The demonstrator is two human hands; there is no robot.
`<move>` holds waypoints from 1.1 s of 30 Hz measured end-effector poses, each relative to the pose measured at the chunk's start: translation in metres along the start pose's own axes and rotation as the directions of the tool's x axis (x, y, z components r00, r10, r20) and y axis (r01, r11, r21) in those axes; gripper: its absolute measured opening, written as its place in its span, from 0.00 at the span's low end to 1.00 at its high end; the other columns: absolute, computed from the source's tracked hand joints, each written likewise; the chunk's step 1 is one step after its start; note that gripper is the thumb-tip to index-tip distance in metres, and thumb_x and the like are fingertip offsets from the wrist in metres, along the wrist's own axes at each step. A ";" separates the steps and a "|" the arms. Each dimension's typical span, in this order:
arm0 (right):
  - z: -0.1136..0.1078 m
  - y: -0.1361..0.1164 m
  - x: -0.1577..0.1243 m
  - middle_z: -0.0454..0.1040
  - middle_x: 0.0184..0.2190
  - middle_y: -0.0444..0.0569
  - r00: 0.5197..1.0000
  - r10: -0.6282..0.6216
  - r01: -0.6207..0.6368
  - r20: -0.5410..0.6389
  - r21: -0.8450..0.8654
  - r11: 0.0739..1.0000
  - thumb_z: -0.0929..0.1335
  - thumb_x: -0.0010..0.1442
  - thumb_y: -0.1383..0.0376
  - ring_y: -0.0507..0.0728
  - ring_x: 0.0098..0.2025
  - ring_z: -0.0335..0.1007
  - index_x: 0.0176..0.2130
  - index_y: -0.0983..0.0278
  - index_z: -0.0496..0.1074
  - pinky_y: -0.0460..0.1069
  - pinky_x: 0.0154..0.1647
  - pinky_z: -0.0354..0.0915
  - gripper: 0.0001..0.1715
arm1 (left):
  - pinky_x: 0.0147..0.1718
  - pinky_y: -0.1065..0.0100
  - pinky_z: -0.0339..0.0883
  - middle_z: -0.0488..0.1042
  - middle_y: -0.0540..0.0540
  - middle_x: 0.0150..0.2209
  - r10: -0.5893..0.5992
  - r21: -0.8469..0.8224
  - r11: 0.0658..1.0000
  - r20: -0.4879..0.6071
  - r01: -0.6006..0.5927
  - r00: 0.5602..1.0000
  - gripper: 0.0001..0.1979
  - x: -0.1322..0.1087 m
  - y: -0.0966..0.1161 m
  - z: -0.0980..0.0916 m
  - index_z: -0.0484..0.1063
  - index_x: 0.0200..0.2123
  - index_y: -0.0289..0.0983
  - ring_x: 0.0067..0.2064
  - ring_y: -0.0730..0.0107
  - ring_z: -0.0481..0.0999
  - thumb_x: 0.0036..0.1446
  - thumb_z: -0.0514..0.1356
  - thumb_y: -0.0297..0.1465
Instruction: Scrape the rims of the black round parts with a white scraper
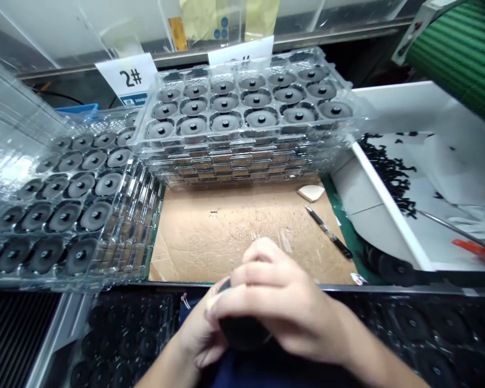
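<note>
Right hand (283, 312): lower centre of the frame, reaching in from the lower right; fingers curled and closed over the top of the black round part (242, 331); fingertips pointing left
Left hand (200, 337): lower centre, just left of and partly under the right hand; cupped tight around the part's left side; a fingertip rests on its upper edge
Black round part: bottom centre, gripped between both hands; mostly covered, only its dark front edge shows; finer detail cannot be told
Cardboard sheet (226, 231): middle of the frame, just above the hands; flat and scuffed
Pen (328, 231): right part of the cardboard; lying slantwise
Centre tray stack (242, 167): upper centre; clear trays, the top one filled with rows of dark discs
Left tray stack (137, 226): left side; clear trays holding the same discs
2# label (131, 78): upper left, behind the trays
White bin (392, 207): right side; small black bits scattered inside; orange-handled tool (475, 249) at the far right edge
</note>
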State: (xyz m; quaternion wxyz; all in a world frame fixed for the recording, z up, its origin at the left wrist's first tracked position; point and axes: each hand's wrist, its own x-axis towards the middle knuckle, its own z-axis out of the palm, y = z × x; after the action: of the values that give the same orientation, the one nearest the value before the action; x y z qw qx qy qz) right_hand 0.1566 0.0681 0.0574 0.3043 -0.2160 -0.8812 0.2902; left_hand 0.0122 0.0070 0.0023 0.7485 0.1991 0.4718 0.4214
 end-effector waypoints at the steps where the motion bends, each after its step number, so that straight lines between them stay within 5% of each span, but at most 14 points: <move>1: -0.001 0.002 0.001 0.73 0.29 0.43 0.997 0.053 -0.054 0.048 0.019 0.998 0.57 0.65 0.70 0.53 0.32 0.61 0.41 0.61 0.72 0.50 0.36 0.60 0.16 | 0.32 0.65 0.73 0.76 0.49 0.23 -0.111 -0.039 0.993 0.067 0.114 0.991 0.22 0.001 0.000 -0.001 0.77 0.29 0.34 0.29 0.63 0.79 0.37 0.67 0.47; 3: -0.001 0.003 0.001 0.73 0.30 0.45 0.988 0.146 -0.144 0.053 -0.043 0.989 0.60 0.64 0.68 0.54 0.34 0.61 0.42 0.62 0.72 0.51 0.37 0.59 0.13 | 0.27 0.70 0.72 0.75 0.48 0.22 -0.317 -0.069 0.939 0.196 0.336 0.928 0.22 0.004 0.000 -0.002 0.77 0.30 0.31 0.26 0.68 0.77 0.45 0.62 0.46; 6: 0.001 0.004 0.000 0.73 0.30 0.45 0.998 0.025 -0.027 0.054 0.042 0.999 0.61 0.64 0.68 0.54 0.35 0.62 0.42 0.61 0.73 0.51 0.41 0.58 0.12 | 0.19 0.67 0.70 0.72 0.47 0.21 -0.410 -0.073 0.895 0.253 0.440 0.876 0.26 0.011 -0.003 -0.005 0.76 0.30 0.30 0.24 0.66 0.75 0.55 0.50 0.47; 8: 0.002 0.012 -0.001 0.74 0.32 0.44 0.997 -0.002 -0.011 0.083 0.164 0.986 0.60 0.64 0.70 0.52 0.36 0.63 0.43 0.61 0.72 0.50 0.42 0.58 0.13 | 0.18 0.68 0.70 0.74 0.47 0.22 -0.421 -0.125 0.872 0.304 0.474 0.855 0.25 0.014 -0.005 -0.008 0.76 0.30 0.32 0.26 0.65 0.77 0.49 0.55 0.50; 10: 0.001 0.026 -0.007 0.74 0.34 0.45 0.984 0.171 -0.176 0.045 0.171 0.969 0.61 0.64 0.70 0.52 0.37 0.64 0.45 0.61 0.71 0.48 0.41 0.59 0.13 | 0.21 0.73 0.71 0.78 0.47 0.28 -0.391 -0.225 0.843 0.370 0.489 0.843 0.26 0.015 -0.005 -0.011 0.77 0.33 0.36 0.28 0.66 0.79 0.38 0.64 0.52; 14: 0.017 0.064 -0.039 0.71 0.36 0.45 0.786 0.610 -0.597 -0.101 0.133 0.791 0.64 0.61 0.67 0.52 0.34 0.67 0.52 0.57 0.64 0.47 0.35 0.65 0.19 | 0.28 0.72 0.74 0.79 0.43 0.39 -0.217 -0.474 0.755 0.471 0.453 0.855 0.30 0.017 -0.002 -0.017 0.74 0.44 0.39 0.36 0.61 0.80 0.36 0.67 0.46; 16: 0.036 0.079 -0.059 0.71 0.36 0.47 0.719 0.684 -0.673 -0.121 0.124 0.729 0.63 0.60 0.64 0.54 0.33 0.68 0.49 0.59 0.67 0.48 0.33 0.67 0.16 | 0.32 0.70 0.75 0.78 0.41 0.42 -0.161 -0.531 0.734 0.468 0.422 0.869 0.28 0.019 -0.001 -0.019 0.74 0.45 0.38 0.39 0.59 0.79 0.39 0.67 0.43; 21: 0.082 0.086 -0.095 0.68 0.41 0.55 0.652 0.736 -0.745 -0.183 0.024 0.666 0.61 0.60 0.61 0.60 0.42 0.70 0.40 0.63 0.74 0.54 0.39 0.69 0.15 | 0.39 0.68 0.73 0.77 0.43 0.44 -0.162 -0.570 0.745 0.350 0.347 0.923 0.25 0.024 0.002 -0.022 0.74 0.45 0.40 0.43 0.58 0.78 0.40 0.68 0.39; 24: 0.093 0.079 -0.101 0.65 0.46 0.58 0.638 0.740 -0.762 -0.212 -0.034 0.647 0.63 0.57 0.59 0.62 0.39 0.72 0.47 0.63 0.72 0.55 0.34 0.70 0.20 | 0.42 0.67 0.72 0.77 0.44 0.45 -0.175 -0.564 0.767 0.275 0.306 0.945 0.25 0.024 0.003 -0.022 0.74 0.45 0.40 0.45 0.57 0.77 0.40 0.68 0.37; 27: 0.092 0.081 -0.101 0.68 0.39 0.56 0.643 0.723 -0.756 -0.251 -0.061 0.651 0.60 0.60 0.61 0.60 0.32 0.73 0.47 0.65 0.71 0.54 0.29 0.70 0.19 | 0.43 0.66 0.71 0.77 0.45 0.46 -0.161 -0.559 0.786 0.227 0.264 0.960 0.24 0.023 0.004 -0.020 0.74 0.44 0.41 0.45 0.58 0.77 0.40 0.68 0.38; 30: 0.076 0.081 -0.090 0.72 0.33 0.53 0.668 0.683 -0.725 -0.296 -0.050 0.687 0.60 0.62 0.63 0.59 0.33 0.73 0.44 0.65 0.71 0.52 0.30 0.68 0.15 | 0.42 0.65 0.70 0.77 0.45 0.46 -0.135 -0.516 0.829 0.190 0.216 0.972 0.24 0.022 0.005 -0.015 0.75 0.43 0.41 0.44 0.58 0.77 0.39 0.69 0.38; 33: 0.045 0.061 -0.061 0.74 0.39 0.48 0.722 0.597 -0.643 -0.348 -0.021 0.765 0.60 0.63 0.65 0.56 0.39 0.71 0.45 0.60 0.68 0.49 0.36 0.66 0.12 | 0.40 0.67 0.69 0.78 0.45 0.42 -0.089 -0.404 0.906 0.114 0.127 0.990 0.27 0.021 0.005 -0.008 0.75 0.43 0.41 0.41 0.60 0.78 0.35 0.70 0.39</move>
State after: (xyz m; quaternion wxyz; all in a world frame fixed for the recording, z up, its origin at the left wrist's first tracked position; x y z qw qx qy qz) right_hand 0.1835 0.0622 -0.0356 0.3124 -0.5639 -0.7140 0.2733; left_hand 0.0075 0.0264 -0.0091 0.8168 0.0306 0.3480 0.4591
